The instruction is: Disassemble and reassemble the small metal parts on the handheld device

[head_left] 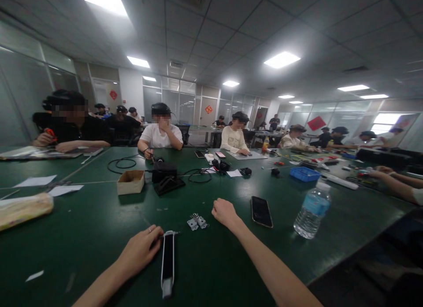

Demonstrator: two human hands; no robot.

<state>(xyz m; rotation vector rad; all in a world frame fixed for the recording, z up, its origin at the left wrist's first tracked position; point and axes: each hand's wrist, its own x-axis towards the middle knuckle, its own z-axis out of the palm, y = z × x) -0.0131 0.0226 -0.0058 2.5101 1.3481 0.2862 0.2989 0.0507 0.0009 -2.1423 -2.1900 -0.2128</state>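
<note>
Fingers of the left hand (pixel 140 249) curled narrowly at the top end of a long black strip with a white border (pixel 168 265), though whether they gripped it could not be told. That strip lay on the green surface (pixel 82 263) just right of the hand, its long axis running almost straight toward the person, with its lower end near the bottom of the view. The right hand (pixel 225 213) rested loosely curled, holding nothing visible, just beside a pair of small metal hinge plates (pixel 197 222), which lay between the two hands, nearer the right one. A black phone (pixel 261 211) lay just right of that hand, its length angled away, and a plastic water bottle (pixel 312 210) stood farther right, near the surface's dark right edge (pixel 357 247). Green surface stretched ahead to a cardboard box (pixel 131 182) and a black soldering stand (pixel 164 172).
</note>
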